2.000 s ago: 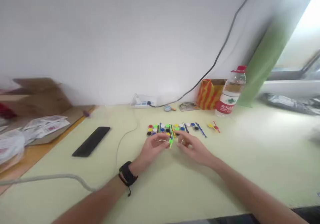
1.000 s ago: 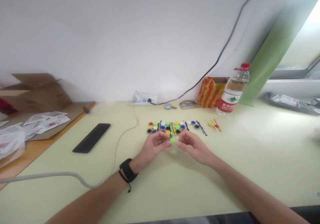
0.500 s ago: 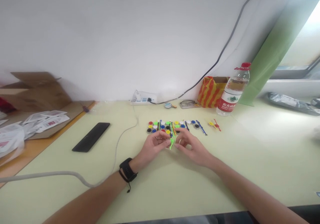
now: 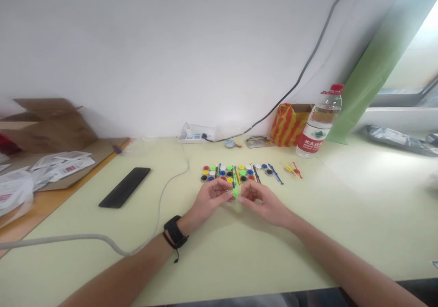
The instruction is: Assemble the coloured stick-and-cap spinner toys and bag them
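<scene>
Between the thumb and fingers of my left hand [image 4: 212,200] is a small bright green plastic piece [image 4: 235,192], pinched just above the table. Below its rounded head, a pale green streak is smeared by motion. Close on its other side my right hand [image 4: 262,202] curls its fingers, with a gap between thumb and fingertips; I see nothing held there. Just beyond my hands lie rows of small round discs [image 4: 242,173] in several colours, with thin plastic sticks among them. A blue stick [image 4: 275,174] lies at their right end.
A black slab-like object [image 4: 125,187] and a grey cable [image 4: 160,202] lie on the left. A power strip [image 4: 196,134], glasses [image 4: 258,141], a striped bag [image 4: 289,124] and a water bottle [image 4: 318,127] line the back. Red and yellow pieces [image 4: 294,170] lie right.
The green piece has turned: its long part, slanted and sharp before, is now a faint blur pointing down. My right fingers have curled slightly lower; my left hand keeps its place.
</scene>
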A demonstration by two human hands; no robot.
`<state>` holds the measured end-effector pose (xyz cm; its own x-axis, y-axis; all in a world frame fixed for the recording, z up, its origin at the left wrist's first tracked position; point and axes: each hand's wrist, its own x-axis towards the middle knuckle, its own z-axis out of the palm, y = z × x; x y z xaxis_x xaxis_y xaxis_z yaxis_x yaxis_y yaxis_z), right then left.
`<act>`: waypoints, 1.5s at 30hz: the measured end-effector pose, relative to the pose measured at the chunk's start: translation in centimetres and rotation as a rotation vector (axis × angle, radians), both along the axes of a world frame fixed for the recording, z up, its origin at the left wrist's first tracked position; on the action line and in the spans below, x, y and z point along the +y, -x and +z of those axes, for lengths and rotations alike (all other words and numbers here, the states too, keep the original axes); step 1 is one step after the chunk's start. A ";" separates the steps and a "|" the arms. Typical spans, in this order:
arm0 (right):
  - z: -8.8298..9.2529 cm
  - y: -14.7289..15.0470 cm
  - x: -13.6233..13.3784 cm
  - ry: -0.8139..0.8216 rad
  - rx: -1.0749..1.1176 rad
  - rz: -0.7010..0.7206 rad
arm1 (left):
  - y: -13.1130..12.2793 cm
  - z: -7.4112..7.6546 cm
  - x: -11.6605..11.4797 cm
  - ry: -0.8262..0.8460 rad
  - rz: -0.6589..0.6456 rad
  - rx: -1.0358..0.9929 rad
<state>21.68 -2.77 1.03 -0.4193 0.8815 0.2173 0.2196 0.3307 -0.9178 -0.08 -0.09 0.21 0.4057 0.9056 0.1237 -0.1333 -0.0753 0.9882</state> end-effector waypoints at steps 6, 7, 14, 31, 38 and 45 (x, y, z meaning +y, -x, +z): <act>0.0 0.0 -0.1 -0.004 -0.009 -0.004 | -0.1 0.1 -0.2 0.022 -0.046 0.001; -0.1 0.0 -0.1 -0.006 -0.020 0.005 | -0.1 0.1 -0.2 0.016 -0.045 0.004; -0.7 -0.1 -0.1 -0.066 -0.016 -0.020 | -0.1 0.1 -0.2 0.010 -0.008 0.014; 0.0 -0.1 0.1 -0.013 0.016 -0.036 | -0.3 0.4 -0.2 0.024 -0.008 -0.001; -0.4 -0.3 0.2 -0.010 -0.025 -0.023 | -0.2 0.1 -0.1 0.024 -0.008 0.000; -0.8 -0.2 0.2 0.075 0.065 -0.088 | -0.2 -0.1 0.0 0.018 0.018 -0.016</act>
<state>21.92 -2.61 0.21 -0.3271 0.9290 0.1732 0.1838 0.2424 -0.9526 0.15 -0.10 0.07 0.3871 0.9150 0.1135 -0.1478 -0.0599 0.9872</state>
